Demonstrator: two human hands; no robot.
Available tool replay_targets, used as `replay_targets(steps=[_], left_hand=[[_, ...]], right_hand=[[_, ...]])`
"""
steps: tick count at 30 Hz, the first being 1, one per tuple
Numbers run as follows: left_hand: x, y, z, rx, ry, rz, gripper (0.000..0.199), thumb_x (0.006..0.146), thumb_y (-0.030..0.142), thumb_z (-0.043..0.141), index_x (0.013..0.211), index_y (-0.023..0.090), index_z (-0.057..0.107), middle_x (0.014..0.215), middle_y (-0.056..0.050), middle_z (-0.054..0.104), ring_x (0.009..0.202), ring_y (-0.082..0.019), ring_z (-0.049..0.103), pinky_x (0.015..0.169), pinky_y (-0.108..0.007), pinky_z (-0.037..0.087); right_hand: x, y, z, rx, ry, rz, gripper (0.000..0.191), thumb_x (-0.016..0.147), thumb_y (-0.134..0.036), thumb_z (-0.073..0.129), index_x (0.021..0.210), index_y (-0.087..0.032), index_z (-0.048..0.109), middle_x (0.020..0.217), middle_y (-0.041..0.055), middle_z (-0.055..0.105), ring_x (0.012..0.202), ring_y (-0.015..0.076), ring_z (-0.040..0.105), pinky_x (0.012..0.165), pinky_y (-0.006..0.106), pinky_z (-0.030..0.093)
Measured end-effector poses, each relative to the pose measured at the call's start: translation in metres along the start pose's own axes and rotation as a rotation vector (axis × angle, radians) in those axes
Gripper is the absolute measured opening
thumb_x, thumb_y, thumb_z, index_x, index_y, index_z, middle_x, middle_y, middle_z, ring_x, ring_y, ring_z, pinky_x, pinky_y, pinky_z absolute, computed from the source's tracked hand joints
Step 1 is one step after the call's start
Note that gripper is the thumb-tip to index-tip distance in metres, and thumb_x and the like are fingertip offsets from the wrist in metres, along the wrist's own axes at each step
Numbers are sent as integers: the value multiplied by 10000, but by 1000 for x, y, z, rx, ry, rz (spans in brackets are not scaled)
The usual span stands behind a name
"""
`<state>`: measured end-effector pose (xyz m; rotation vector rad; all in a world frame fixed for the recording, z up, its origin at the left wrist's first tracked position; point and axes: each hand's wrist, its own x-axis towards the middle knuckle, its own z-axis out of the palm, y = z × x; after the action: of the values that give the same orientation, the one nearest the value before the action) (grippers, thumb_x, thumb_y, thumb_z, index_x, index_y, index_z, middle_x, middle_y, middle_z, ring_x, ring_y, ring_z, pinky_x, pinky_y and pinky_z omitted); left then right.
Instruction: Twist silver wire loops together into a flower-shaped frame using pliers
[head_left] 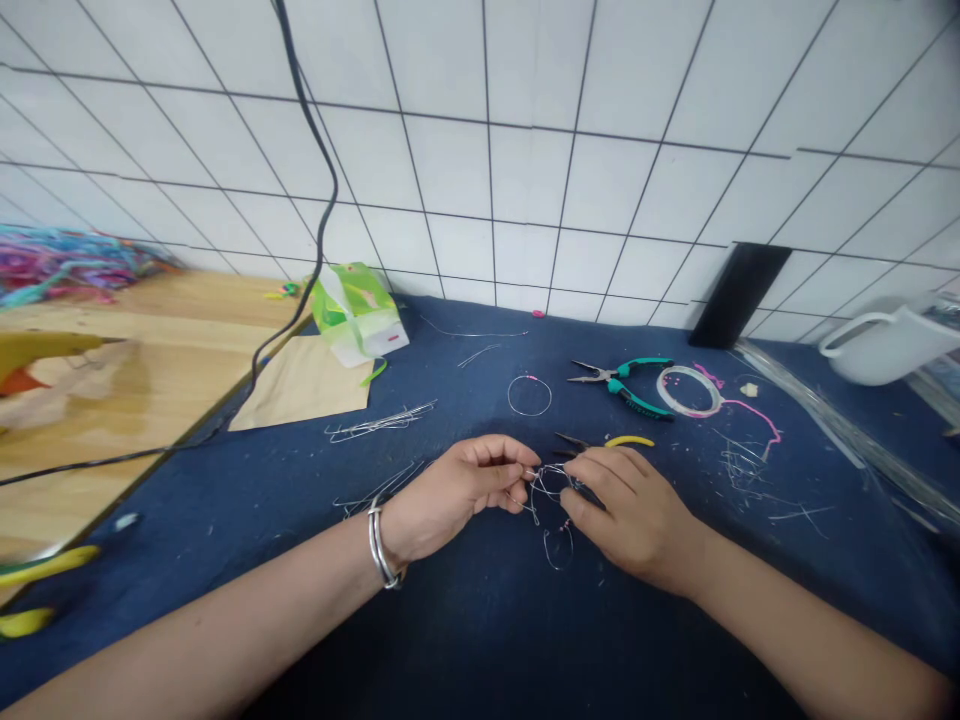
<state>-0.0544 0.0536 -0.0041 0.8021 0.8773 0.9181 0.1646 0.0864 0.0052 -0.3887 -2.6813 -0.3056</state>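
My left hand (469,490), with a silver bangle on its wrist, pinches bent silver wire between thumb and fingers. Close on its right, my right hand (634,510) has its fingers curled on the other side of the same wire loops (553,482). A small wire ring (558,550) with pinkish beads shows just below, between the hands. Yellow-handled pliers (628,441) lie partly hidden behind my right hand. Beyond the hands, a separate wire ring (529,396) with pink beads rests on the dark blue cloth (465,620).
Teal-handled pliers (637,385) and a round clear dish (688,391) lie behind my right hand. Wire pieces (382,422) are at the left. A green packet (358,312), black cable (328,220), black block (739,295) and white mug (889,345) stand farther out.
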Motion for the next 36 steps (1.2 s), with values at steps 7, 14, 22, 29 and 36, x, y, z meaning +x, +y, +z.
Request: replay_targets(steps=[7,14,22,29,36], left_hand=[[-2,2,1,-3,6,14,159,796,167,598,950,126,598,914,-57,590,726,-105,561,701,-256,456],[-2,3,3,36,-2,30,193,783,173,611,975,146,599,942,-58,594,804,-137,558,734,-272,444],[-3,-3,5,209,32,204,214,777,137,589,987,172,591,970,-42,608,920,-155,531,856,-301,386],[-4,-4,10,258,103,218,294,753,151,620,1029,196,528,1030,-49,563,971,-176,513,836,-320,407],[-6,-5,13,470,114,217,68,780,207,592,815,155,565,801,-12,573,731,-126,511,692,-270,409]], right_hand=[[-2,0,2,8,-62,46,138,821,-130,474,890,-155,590,873,74,550,897,203,469,812,382,414],[-2,-2,2,19,-113,135,151,837,-140,445,863,-170,590,770,50,511,783,176,444,727,352,409],[-4,-6,4,42,11,162,130,826,-137,491,897,-159,597,742,39,519,729,156,439,705,328,415],[-6,-8,4,74,96,188,126,792,-110,545,898,-150,599,753,44,532,737,157,451,703,325,430],[-6,-10,4,106,130,188,139,780,-97,555,901,-152,594,760,46,542,732,152,468,685,310,442]])
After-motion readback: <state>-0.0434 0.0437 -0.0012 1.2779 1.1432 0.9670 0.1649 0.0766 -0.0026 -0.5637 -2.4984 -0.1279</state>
